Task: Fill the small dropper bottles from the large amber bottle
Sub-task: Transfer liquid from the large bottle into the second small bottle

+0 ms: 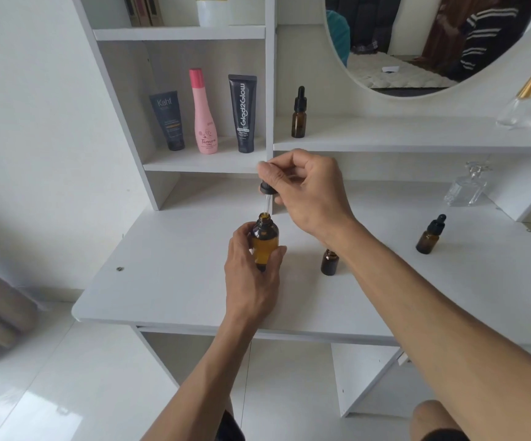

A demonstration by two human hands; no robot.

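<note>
My left hand grips the large amber bottle, which stands uncapped on the white desk. Above it, my right hand pinches a black dropper cap; the glass pipette tip sits at the bottle's mouth. A small amber bottle without a cap stands just right of the large one, partly behind my right forearm. A capped small dropper bottle stands further right. Another capped dropper bottle is on the upper shelf.
Three cosmetic containers stand in the shelf cubby at the back left. A clear glass bottle sits at the back right, and another clear bottle with a gold cap on the shelf beneath the round mirror.
</note>
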